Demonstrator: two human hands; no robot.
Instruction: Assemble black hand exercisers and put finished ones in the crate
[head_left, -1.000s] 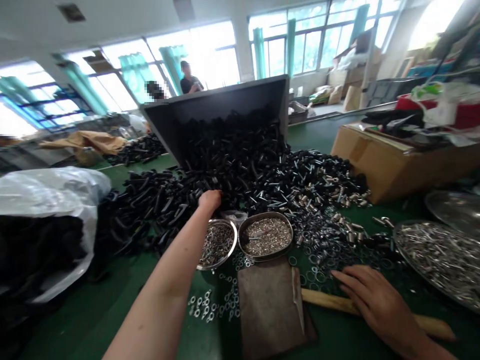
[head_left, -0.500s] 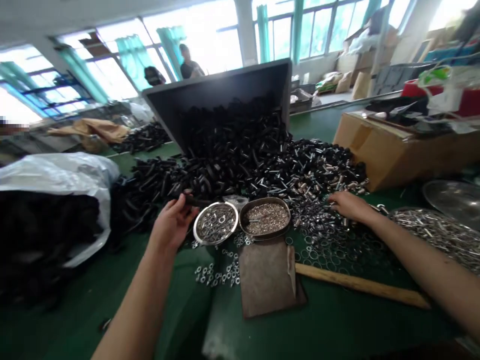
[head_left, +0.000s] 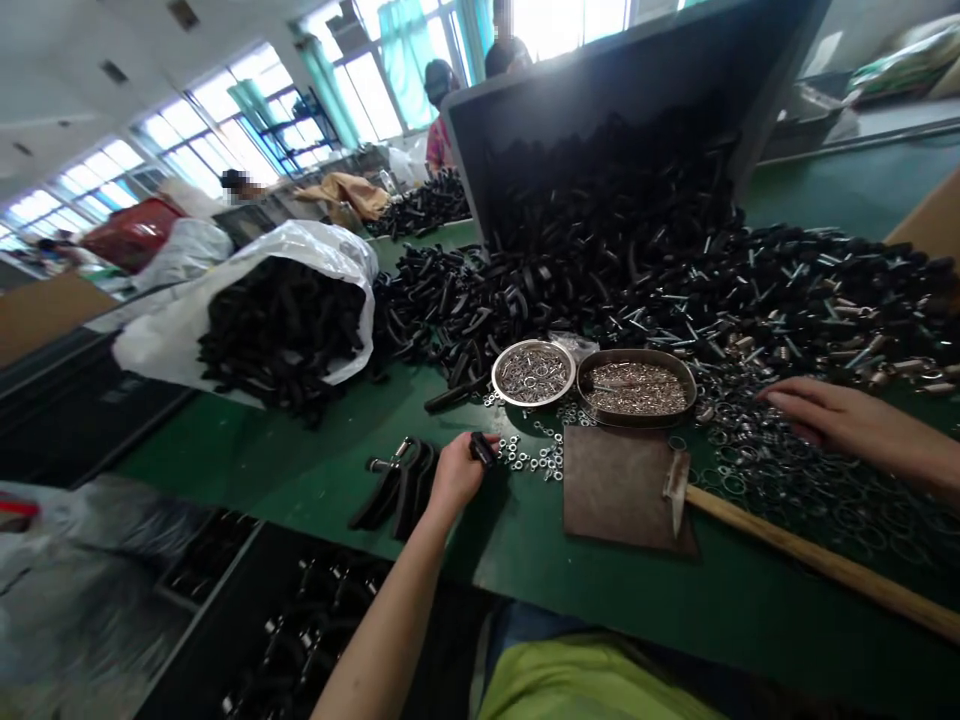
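Black part pinched in left hand, near metal eyelets. Right hand at ring pile, fingers together; cannot tell if holding. Metal-fitted pieces beside left hand look done; big black heap apparently left.

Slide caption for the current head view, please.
Left hand holds a black part at the green table; right hand at a pile of small metal parts.
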